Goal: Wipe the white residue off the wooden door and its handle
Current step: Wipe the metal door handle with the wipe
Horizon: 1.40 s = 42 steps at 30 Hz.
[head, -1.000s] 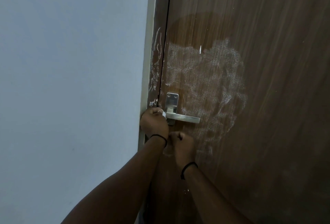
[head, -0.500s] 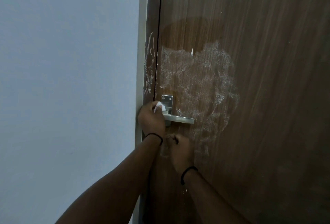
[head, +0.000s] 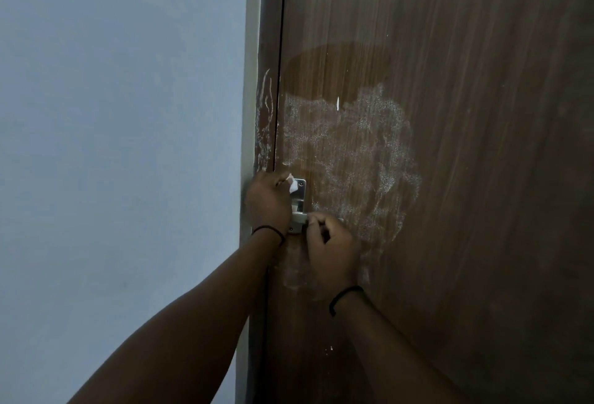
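Mostly I see the big brown wooden door [head: 450, 178] filling the right side, with a pale grey wall [head: 112, 146] on the left. A wide patch of white powdery residue [head: 353, 159] sits on the door just above and to the right of the handle. More thin white streaks [head: 264, 120] run down the brown door frame [head: 270, 33] on the left.

My left hand [head: 268, 201] is curled into a fist at the left edge of the silver metal handle plate [head: 299, 191]. It grips a small white wipe [head: 292, 184], and only a little corner of that wipe pokes out near the top of the plate. The rest of the wipe is hidden inside my fingers.

My right hand [head: 332, 246] is curled over the silver lever handle [head: 300, 217]. It covers almost all of the lever, so I only see a short bit beside the plate and a tiny tip past my knuckles. I cannot tell how tight my fingers wrap around it.

Some residue under my right hand is hidden by my wrist. A thin black band [head: 345, 296] sits on that wrist, and another black band [head: 270, 231] is on the left one. The far right of the door is dark and hard to make out.
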Available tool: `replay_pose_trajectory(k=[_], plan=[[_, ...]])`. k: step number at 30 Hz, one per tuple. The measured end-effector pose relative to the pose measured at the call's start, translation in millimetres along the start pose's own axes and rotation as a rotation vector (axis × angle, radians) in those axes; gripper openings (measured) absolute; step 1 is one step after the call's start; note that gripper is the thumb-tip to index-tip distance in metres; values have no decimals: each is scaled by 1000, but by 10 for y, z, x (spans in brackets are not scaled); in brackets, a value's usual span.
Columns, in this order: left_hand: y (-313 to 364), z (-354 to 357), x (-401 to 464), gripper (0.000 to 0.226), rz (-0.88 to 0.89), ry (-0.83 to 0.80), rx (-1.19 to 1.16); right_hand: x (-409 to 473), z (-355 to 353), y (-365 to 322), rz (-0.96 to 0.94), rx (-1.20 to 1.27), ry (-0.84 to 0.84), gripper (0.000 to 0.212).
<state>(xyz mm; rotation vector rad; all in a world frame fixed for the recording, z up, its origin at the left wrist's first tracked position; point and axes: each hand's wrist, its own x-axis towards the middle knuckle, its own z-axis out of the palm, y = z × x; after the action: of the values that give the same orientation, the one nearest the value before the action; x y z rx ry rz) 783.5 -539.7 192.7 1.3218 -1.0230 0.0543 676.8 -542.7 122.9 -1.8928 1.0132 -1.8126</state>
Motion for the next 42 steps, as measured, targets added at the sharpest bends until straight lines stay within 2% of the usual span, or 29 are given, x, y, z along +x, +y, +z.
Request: replay_pose_trajectory(k=[3,6,10,12,15,18,21,23,25,27,28,30,33,38,40,42], plan=[[-45,-15,-82,17,-97,4,-49,229,-43,-125,-134,-91,28,16],[35,-28,-93,17,-69,26,-105,489,-22,-210,-186,-174,-33,18],[166,-6,32,14,-9,-50,-140,686,39,-257,-212,-28,-166,34],[138,-8,95,14,-43,-80,-169,749,74,-263,-187,3,-166,30],[14,-31,101,21,-78,-31,-156,855,121,-220,-171,-138,-91,24],[-105,-27,35,24,-83,30,-29,937,162,-215,-164,-222,-46,27],[-189,6,-11,32,-75,28,30,945,293,-306,-297,-301,-199,22],[-236,31,-24,38,-81,4,48,916,352,-362,-407,-437,-287,23],[-255,44,-33,28,-104,-25,29,922,310,-353,-450,-551,-210,21],[-249,33,-54,24,-114,-36,14,906,197,-264,-376,-542,-83,23],[-249,27,-67,25,-112,-38,3,874,142,-207,-324,-536,-74,22],[-248,30,-98,26,-112,-36,-14,788,82,-108,-225,-573,-157,14],[-262,56,-133,26,-128,-27,-50,751,55,-98,-110,-529,-236,20],[-302,36,-128,25,-121,-57,-71,896,89,-222,-190,-487,-77,10],[-344,25,-134,22,-134,-82,-118,825,117,-174,-171,-506,-138,4],[-397,29,-123,21,-134,-101,-146,763,104,-99,-32,-432,-236,3]])
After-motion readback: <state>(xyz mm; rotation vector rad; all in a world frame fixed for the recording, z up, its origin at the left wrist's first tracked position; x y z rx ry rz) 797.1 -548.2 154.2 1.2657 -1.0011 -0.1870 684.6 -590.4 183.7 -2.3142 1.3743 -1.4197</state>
